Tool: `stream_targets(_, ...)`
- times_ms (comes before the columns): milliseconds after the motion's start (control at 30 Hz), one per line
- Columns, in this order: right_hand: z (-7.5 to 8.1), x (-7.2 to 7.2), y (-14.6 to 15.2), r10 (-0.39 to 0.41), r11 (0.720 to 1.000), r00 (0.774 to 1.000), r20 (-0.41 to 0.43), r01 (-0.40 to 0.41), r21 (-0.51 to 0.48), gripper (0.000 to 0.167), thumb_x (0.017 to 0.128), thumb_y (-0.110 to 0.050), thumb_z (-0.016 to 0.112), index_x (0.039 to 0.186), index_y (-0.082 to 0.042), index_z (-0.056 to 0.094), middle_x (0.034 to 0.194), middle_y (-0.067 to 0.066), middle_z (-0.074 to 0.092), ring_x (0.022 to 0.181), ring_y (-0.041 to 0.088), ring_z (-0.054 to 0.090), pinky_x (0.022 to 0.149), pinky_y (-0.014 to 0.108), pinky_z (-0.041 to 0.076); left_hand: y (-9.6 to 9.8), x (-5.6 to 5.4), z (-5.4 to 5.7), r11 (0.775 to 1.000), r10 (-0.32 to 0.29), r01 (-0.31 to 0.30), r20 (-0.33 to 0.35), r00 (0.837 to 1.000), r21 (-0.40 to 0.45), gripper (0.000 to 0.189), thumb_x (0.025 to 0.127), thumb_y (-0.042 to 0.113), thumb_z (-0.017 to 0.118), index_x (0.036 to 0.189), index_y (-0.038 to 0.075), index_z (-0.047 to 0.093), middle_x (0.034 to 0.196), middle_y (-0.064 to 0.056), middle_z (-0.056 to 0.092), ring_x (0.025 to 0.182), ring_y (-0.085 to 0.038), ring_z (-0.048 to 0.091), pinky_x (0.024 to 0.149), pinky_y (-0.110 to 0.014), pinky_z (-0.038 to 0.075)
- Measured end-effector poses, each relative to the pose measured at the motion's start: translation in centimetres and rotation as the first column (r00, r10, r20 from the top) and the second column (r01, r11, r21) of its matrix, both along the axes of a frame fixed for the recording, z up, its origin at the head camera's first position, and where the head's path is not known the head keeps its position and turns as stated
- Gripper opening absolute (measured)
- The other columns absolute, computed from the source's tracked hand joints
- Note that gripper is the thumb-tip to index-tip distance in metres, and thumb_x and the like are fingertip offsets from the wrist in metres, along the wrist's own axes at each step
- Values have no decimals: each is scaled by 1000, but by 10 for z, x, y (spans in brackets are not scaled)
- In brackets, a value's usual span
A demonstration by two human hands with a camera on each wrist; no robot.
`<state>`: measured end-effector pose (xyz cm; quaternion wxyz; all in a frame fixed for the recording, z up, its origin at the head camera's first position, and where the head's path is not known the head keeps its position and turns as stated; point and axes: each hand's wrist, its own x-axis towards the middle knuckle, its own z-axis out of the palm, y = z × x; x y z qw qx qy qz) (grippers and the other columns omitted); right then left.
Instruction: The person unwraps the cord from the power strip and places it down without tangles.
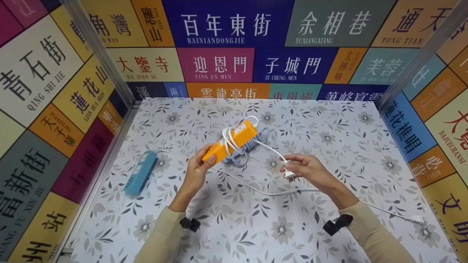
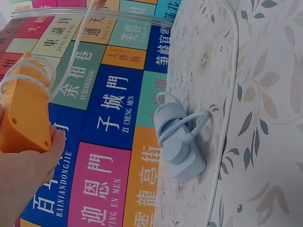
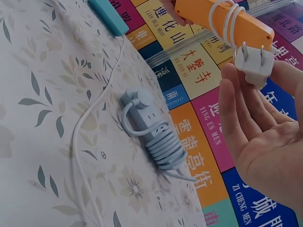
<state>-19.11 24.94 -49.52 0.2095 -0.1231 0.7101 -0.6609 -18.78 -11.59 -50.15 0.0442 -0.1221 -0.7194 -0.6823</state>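
Note:
My left hand (image 1: 199, 166) grips one end of an orange power strip (image 1: 246, 134), held up above the table. White cord loops (image 1: 229, 140) wrap around the strip's middle, and a free length runs from it to my right hand (image 1: 310, 170). There the fingers and thumb pinch a white two-prong plug (image 3: 255, 64), its prongs pointing away from the palm. On the table behind the orange strip lies a light blue power strip (image 3: 147, 120) with its own cord wound around it, partly covered in the head view.
A teal power strip (image 1: 140, 173) lies at the table's left. Its white cord (image 1: 270, 193) stretches across the table under my hands to a white plug (image 1: 416, 218) at the right. Panels with printed characters (image 1: 223, 65) wall the back and sides of the flower-patterned table (image 1: 281, 230).

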Motion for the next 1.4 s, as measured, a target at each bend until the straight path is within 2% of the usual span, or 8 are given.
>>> stream_targets(133, 1, -9, 3, -131, 989, 991, -35, 133, 61, 57, 99, -25, 63, 143, 8, 47, 101, -6, 74, 88, 8, 69, 74, 26, 59, 2, 0, -1, 1000, -12, 12, 6, 1000, -2, 39, 101, 6, 54, 139, -3, 54, 127, -25, 58, 102, -17, 56, 87, -21, 50)
stream_targets(300, 9, -21, 3, -255, 954, 963, -89, 266, 138, 50, 101, -27, 59, 142, 1, 52, 97, -13, 73, 93, 8, 66, 74, 22, 56, 4, 1, -3, 998, -67, 66, 32, 997, 14, 40, 101, 9, 54, 140, -1, 53, 124, -23, 58, 101, -17, 57, 87, -21, 50)
stream_targets(433, 19, -28, -3, -302, 940, 948, -98, 313, 136, 49, 102, -30, 59, 141, -2, 53, 96, -13, 74, 93, 8, 64, 75, 23, 55, 1, 4, -3, 997, -74, 73, 46, 996, 27, 40, 101, 7, 55, 140, -3, 53, 124, -23, 57, 101, -18, 57, 86, -21, 51)
stream_targets(533, 27, -30, -6, -298, 946, 948, -108, 308, 100, 52, 102, -32, 58, 142, -1, 52, 99, -13, 75, 95, 9, 65, 78, 25, 56, -1, 5, -4, 998, -55, 53, 49, 997, 35, 39, 100, 5, 55, 138, -4, 54, 123, -23, 57, 100, -18, 58, 85, -20, 52)
stream_targets(733, 45, -28, 2, -312, 945, 936, -163, 323, 45, 51, 102, -28, 58, 142, 3, 49, 99, -14, 75, 90, 6, 66, 78, 20, 55, 2, -1, -6, 997, -76, 74, 48, 996, 36, 40, 101, 8, 55, 139, -2, 53, 125, -24, 58, 103, -16, 59, 88, -20, 52)
stream_targets(867, 52, -25, 6, -297, 952, 934, -198, 306, 19, 51, 101, -30, 60, 138, 5, 53, 98, -12, 75, 90, 5, 68, 87, 17, 54, 4, -3, -7, 998, -47, 45, 53, 997, 49, 39, 101, 8, 55, 139, -3, 53, 124, -25, 59, 102, -16, 59, 87, -20, 52)
stream_targets(1167, 38, -17, 20, -208, 977, 938, -277, 212, -16, 19, 102, -15, 57, 111, -1, 68, 88, -6, 74, 83, 9, 68, 78, 20, 54, -1, -8, -6, 997, 24, -29, 75, 997, 71, 40, 101, 10, 53, 139, -4, 53, 128, -26, 59, 104, -14, 57, 89, -21, 50)
stream_targets(1400, 27, -11, 30, -135, 989, 949, -286, 145, 16, 25, 103, -14, 55, 111, 7, 64, 91, -6, 72, 94, 11, 64, 85, 23, 49, -5, -10, -7, 994, 52, -60, 83, 995, 93, 41, 101, 10, 54, 138, -6, 54, 129, -26, 62, 102, -11, 59, 88, -20, 50)
